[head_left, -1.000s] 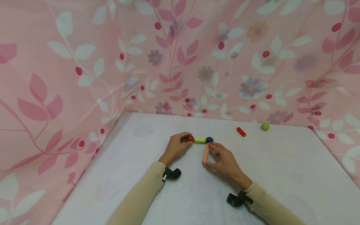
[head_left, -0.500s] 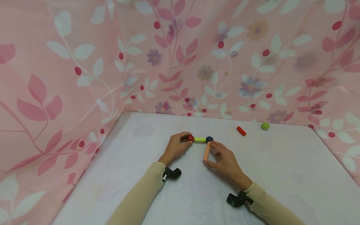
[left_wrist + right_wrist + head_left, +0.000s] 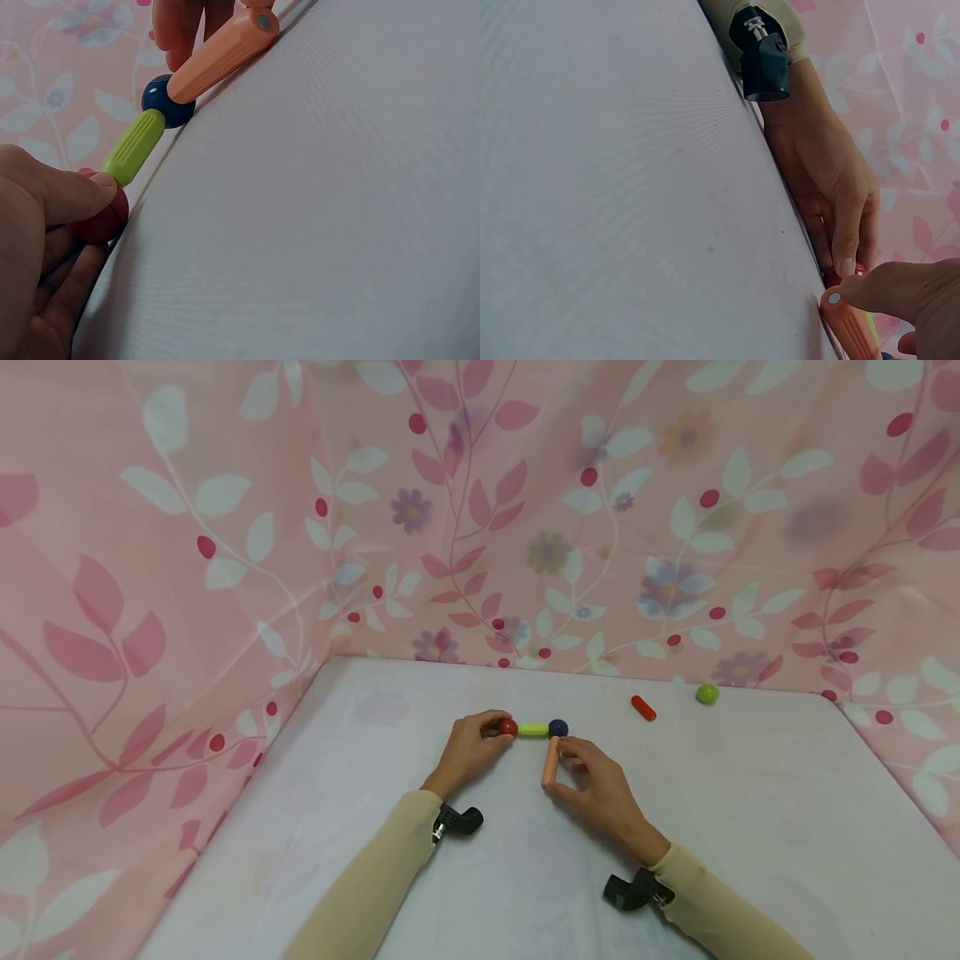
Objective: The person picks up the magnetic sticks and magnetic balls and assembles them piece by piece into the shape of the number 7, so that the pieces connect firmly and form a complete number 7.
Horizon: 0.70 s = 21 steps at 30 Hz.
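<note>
Near the middle of the table, my left hand pinches a red ball between thumb and fingers. A yellow-green building stick runs from that ball to a dark blue ball, in one row. My right hand holds an orange building stick by its two ends, thumb at the near end. The orange stick's far end meets the blue ball in the left wrist view, at an angle to the yellow-green stick. A grey metal disc shows in its near end.
A short red stick and a green ball lie apart toward the back right of the white-covered table. Pink patterned cloth hangs behind and along the left side. Both wrists wear black cameras.
The orange stick has shifted slightly away from me, its far end up to the blue ball, with the right hand still holding it. The left hand and red ball stay practically in place.
</note>
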### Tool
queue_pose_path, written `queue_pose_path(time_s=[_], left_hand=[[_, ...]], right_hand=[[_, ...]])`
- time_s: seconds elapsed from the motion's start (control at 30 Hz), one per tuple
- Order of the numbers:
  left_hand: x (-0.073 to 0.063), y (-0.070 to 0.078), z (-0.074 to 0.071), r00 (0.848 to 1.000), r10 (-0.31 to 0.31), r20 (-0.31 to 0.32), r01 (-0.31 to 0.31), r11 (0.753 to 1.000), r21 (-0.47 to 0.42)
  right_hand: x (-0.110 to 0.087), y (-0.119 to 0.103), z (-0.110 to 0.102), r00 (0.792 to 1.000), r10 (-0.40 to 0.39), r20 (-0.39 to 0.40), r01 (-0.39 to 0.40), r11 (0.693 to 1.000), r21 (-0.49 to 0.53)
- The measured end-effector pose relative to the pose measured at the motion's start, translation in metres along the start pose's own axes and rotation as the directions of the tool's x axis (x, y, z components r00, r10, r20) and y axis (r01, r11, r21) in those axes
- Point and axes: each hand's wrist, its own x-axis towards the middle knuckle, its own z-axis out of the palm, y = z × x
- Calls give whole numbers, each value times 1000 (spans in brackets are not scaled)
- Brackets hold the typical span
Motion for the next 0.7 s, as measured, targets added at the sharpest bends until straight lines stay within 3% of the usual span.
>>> queue_pose_path(time_s=[0.17,0.47,0.7], left_hand=[[1,1,0,1000,-4,4,4,1000,7],[0,2,1,1000,-15,-2,15,1000,4],[-1,3,1,1000,-14,-4,14,1000,10]], right_hand=[[0,2,0,1000,-13,-8,12,1000,-1],[-1,0,0,996,49,68,-48,999,-24],[-1,-1,0,997,45,62,-41,997,-64]])
